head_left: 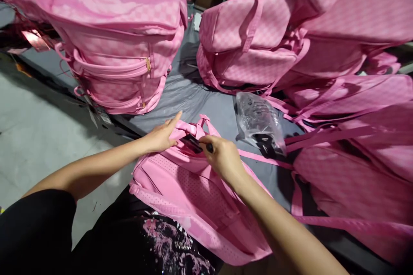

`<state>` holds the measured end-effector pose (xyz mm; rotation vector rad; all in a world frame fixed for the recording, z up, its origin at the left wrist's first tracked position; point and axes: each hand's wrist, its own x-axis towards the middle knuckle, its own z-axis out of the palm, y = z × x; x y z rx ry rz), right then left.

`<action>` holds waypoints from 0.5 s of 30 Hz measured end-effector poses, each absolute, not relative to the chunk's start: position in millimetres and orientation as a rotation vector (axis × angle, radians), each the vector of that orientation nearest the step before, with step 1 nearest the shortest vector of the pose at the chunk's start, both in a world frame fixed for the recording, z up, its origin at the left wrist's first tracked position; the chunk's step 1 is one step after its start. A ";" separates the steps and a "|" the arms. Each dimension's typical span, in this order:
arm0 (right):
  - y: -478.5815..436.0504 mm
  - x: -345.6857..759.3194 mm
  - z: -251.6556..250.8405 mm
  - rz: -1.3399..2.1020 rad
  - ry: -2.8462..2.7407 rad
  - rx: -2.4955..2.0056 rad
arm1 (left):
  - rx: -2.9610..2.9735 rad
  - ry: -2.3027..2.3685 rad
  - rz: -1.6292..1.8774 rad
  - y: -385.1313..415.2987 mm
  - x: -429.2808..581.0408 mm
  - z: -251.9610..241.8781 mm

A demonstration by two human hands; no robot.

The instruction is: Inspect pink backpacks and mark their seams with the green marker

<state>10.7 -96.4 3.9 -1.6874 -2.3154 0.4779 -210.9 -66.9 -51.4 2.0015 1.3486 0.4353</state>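
Note:
A pink backpack lies tilted against my lap, with its perforated back panel and straps turned toward me. My left hand grips its top edge beside the carry handle, the thumb on the near side and one finger stretched out beyond. My right hand is closed around a slim black object at the top opening; its rounded end pokes out of the fist. What kind of object it is, I cannot make out. A dark flat shape shows between the two hands, and the inside of the backpack is mostly hidden.
A large pink checkered backpack stands upright at the far left of the grey-covered table. More pink backpacks are heaped along the right. A clear plastic bag with black items lies right of my hands. Pale floor shows at left.

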 end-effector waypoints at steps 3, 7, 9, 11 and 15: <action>-96.8 -4.3 -1.9 0.458 -2.620 -1.794 | 1.800 1.223 0.642 -89.2 -229.4 -70.2; -92.6 -15.2 -10.5 0.333 -2.990 -1.702 | 1.858 1.269 0.745 -117.5 -230.4 -92.3; -87.0 -21.1 -16.6 0.320 -3.079 -1.673 | 1.900 1.321 0.789 -122.3 -225.0 -99.9; -82.0 -26.5 -22.1 0.328 -3.129 -1.643 | 1.926 1.335 0.818 -121.8 -220.3 -105.6; -82.0 -31.4 -24.3 0.222 -3.215 -1.539 | 1.930 1.316 0.851 -119.1 -217.9 -111.9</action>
